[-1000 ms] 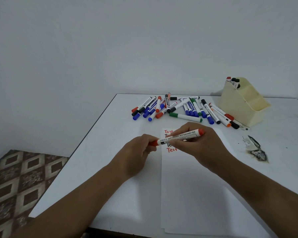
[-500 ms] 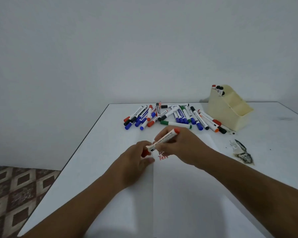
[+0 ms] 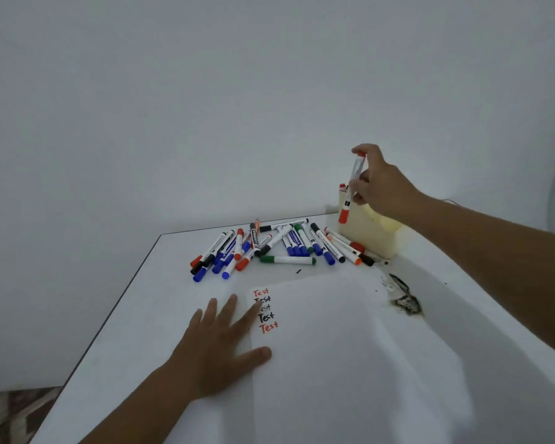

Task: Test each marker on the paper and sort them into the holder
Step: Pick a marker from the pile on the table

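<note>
Above the cream holder (image 3: 370, 241) at the table's (image 3: 135, 315) far right, the right hand (image 3: 380, 184) pinches a capped red whiteboard marker (image 3: 352, 187) near-upright, cap downward, its lower end in front of the holder's rear compartment, where another red cap shows. Left hand (image 3: 218, 344) lies flat, fingers spread and relaxed, on the left edge of the paper (image 3: 350, 347), beside five lines reading "Test" in red and black. Unsorted markers (image 3: 276, 248) lie heaped beyond the paper, left of the holder.
</note>
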### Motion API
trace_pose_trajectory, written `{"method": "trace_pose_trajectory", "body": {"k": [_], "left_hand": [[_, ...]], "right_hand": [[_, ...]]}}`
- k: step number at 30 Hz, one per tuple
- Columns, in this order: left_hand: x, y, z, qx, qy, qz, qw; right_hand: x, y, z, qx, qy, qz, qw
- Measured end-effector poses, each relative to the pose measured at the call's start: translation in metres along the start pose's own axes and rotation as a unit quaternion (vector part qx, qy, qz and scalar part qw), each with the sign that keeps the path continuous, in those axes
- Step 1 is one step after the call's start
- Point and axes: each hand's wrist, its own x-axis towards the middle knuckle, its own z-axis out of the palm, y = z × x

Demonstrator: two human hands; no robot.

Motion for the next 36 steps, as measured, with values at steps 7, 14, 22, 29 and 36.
{"method": "trace_pose_trajectory", "body": {"k": [7, 14, 22, 29, 36], "left_hand": [[0.003, 0.002, 0.001, 0.005, -0.004, -0.009, 1.0], [0.005, -0.001, 0.004, -0.009, 0.001, -0.009, 1.0], [0.004, -0.004, 0.001, -0.025, -0.01, 0.0, 1.0], [0.003, -0.003, 0.0, -0.036, -0.014, 0.002, 0.999], [0.004, -0.004, -0.001, -0.048, -0.014, -0.01, 0.999]], "right_hand": [[0.042, 0.02, -0.025, -0.041, 0.148, -0.008, 0.988], [0.057, 0.035, -0.004, -0.081, 0.126, 0.006, 0.989], [0.07, 0.07, 0.019, -0.216, -0.014, 0.106, 0.971], [0.04, 0.057, 0.036, -0.223, 0.038, 0.057, 0.972], [-0.056, 0.012, 0.081, -0.228, -0.195, -0.113, 0.947]]}}
